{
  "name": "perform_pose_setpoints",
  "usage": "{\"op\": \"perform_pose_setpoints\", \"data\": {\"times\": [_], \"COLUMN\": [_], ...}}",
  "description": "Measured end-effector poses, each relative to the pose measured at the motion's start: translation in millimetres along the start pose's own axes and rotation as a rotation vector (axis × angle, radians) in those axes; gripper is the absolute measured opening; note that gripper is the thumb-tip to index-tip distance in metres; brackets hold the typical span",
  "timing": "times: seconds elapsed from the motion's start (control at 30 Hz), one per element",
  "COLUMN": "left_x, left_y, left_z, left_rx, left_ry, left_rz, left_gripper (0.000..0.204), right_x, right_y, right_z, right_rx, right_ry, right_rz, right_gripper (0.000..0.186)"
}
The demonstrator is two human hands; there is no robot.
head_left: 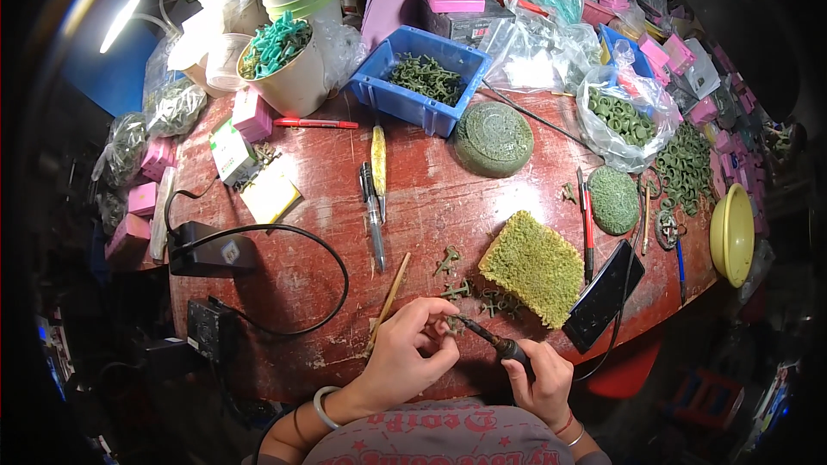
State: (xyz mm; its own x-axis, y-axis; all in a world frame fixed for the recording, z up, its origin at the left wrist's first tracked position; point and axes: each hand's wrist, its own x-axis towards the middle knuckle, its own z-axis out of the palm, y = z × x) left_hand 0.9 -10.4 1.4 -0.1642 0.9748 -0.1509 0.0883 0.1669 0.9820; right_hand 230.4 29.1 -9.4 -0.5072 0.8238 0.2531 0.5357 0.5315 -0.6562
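Note:
My left hand [405, 357], near the table's front edge, is closed in a pinch around a small dark-green piece [453, 325], mostly hidden by the fingertips. My right hand [544, 381] grips the black handle of a corded, soldering-iron-like pen [485, 334]. Its thin metal tip points left and reaches the fingers of my left hand. Several loose green pieces [457, 290] lie just beyond my hands. A rough yellow-green block [531, 269] sits beyond my right hand. Beside my left hand lies a thin wooden stick [392, 297].
A black phone [605, 294] lies right of the block. A blue bin [422, 77] of green pieces stands at the back, near a round green disc [494, 139]. Pens [373, 215] lie mid-table. At left, a black power box [211, 251] trails a looping cord. A yellow bowl [732, 235] stands far right.

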Motion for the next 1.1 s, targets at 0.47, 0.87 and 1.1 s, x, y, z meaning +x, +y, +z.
{"op": "perform_pose_setpoints", "data": {"times": [0.47, 0.87, 1.1], "left_x": [0.0, -0.3, 0.1], "left_y": [0.9, 1.8, 3.2], "left_z": [0.6, -0.1, 0.0], "left_rx": [-0.018, -0.023, -0.017], "left_ry": [0.001, -0.007, -0.005], "left_rz": [-0.017, -0.02, -0.011], "left_gripper": [0.035, 0.035, 0.036], "right_x": [-0.1, -0.7, 0.0], "right_y": [-1.3, 0.2, -0.6], "right_z": [-2.1, -0.1, -1.1], "right_rx": [0.014, -0.004, -0.002], "right_ry": [0.0, -0.003, 0.005], "right_rz": [0.01, 0.001, 0.006], "right_gripper": [0.021, 0.022, 0.022]}}
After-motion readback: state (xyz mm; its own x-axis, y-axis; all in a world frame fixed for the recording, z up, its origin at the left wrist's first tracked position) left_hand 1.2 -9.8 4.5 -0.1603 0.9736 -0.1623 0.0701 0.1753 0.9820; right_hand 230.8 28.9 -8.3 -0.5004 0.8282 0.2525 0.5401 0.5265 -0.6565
